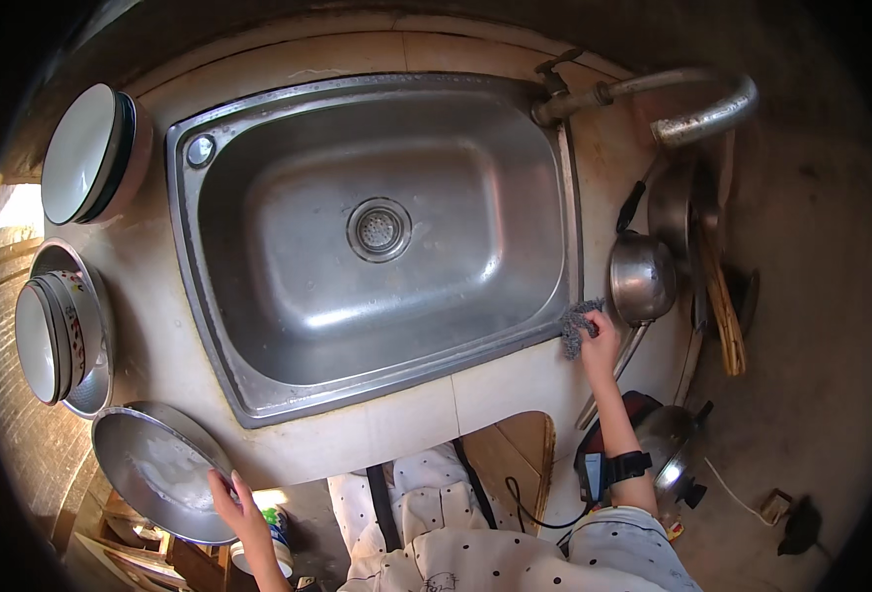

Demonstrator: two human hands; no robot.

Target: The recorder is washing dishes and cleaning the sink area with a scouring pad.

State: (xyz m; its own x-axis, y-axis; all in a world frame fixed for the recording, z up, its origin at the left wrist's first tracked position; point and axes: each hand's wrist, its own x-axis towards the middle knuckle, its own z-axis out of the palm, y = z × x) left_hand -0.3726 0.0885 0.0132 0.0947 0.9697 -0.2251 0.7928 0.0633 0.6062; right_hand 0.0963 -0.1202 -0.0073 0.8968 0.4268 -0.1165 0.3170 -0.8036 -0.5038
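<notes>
My right hand (600,344) pinches a grey scouring pad (575,334) at the near right corner of the stainless steel sink (317,403). The pad rests against the sink's rim and the pale tiled counter (399,425) beside it. On the near left, my left hand (242,510) grips the rim of a metal basin (121,462), with fingers on both sides of the edge. Whitish, foamy water (177,470) lies in the tilted-looking basin. Inside the sink, only the drain strainer (379,231) and a few wet spots show.
A curved metal faucet (702,78) rises at the back right. Along the right stand a steel ladle (641,277), a dark pan (676,203) and a lidded pot (665,436). Stacked bowls (80,159) sit back left; more bowls (40,340) rest in a metal colander (99,377).
</notes>
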